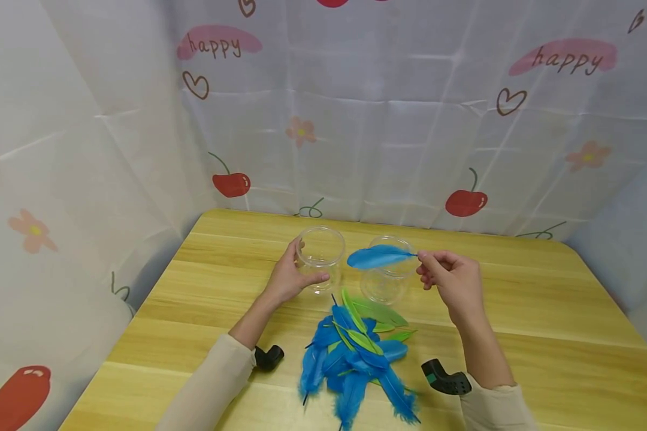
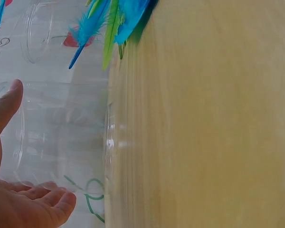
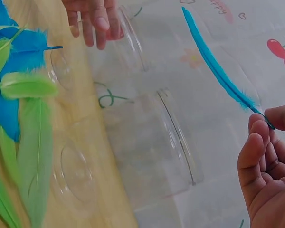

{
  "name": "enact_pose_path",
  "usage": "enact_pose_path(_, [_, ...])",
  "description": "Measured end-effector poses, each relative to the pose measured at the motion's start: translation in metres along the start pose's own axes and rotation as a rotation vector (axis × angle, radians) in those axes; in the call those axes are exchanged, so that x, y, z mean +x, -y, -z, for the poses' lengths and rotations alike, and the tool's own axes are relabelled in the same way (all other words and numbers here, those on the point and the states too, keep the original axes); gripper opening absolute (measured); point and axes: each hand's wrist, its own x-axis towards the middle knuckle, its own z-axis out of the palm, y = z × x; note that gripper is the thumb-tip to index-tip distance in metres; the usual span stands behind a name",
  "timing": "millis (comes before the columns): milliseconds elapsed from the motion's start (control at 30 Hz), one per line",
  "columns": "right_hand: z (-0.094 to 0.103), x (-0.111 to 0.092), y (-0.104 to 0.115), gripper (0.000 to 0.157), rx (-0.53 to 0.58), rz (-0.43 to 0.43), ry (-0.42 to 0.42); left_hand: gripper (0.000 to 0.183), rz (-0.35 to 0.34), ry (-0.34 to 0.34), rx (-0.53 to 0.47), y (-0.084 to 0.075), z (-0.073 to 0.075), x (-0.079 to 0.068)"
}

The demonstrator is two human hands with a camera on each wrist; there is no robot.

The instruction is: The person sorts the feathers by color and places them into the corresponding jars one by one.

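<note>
Between the thumb and fingertips of my right hand (image 1: 458, 284), a blue feather (image 1: 380, 257) is pinched by its quill. It lies about level above the mouth of the right-hand clear plastic jar (image 1: 384, 290), its vane pointing left. My left hand (image 1: 287, 278) holds the other clear jar (image 1: 323, 254) around its side, thumb in front and fingers at the left; both jars stand upright. Nearer me on the table lies a loose pile of blue feathers (image 1: 350, 365) and green feathers (image 1: 380, 311). In the right wrist view the pinched feather (image 3: 213, 66) appears edge-on.
The wooden table (image 1: 194, 311) reaches back to a printed white curtain (image 1: 377, 137) that hangs behind and to the left. A black device (image 1: 269, 358) is on the left wrist, and another black device (image 1: 445, 378) on the right wrist.
</note>
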Motion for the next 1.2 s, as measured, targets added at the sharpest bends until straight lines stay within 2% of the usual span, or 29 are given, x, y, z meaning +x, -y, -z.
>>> enact_pose_path(333, [-0.024, 0.012, 0.007, 0.035, 0.027, 0.015, -0.041, 0.106, -0.008, 0.004, 0.001, 0.000, 0.002, 0.000])
enact_pose_path(533, [-0.035, 0.018, 0.009, 0.033, -0.031, 0.040, -0.058, 0.105, -0.013, 0.000, 0.001, 0.000, 0.003, 0.000])
enact_pose_path(867, [-0.057, 0.025, 0.014, 0.030, -0.250, 0.116, -0.051, 0.107, -0.010, 0.001, -0.001, 0.002, 0.002, 0.000])
enact_pose_path(1200, [-0.073, 0.032, 0.015, 0.029, -0.284, 0.070, -0.013, 0.107, -0.015, 0.004, -0.001, 0.002, 0.002, 0.000])
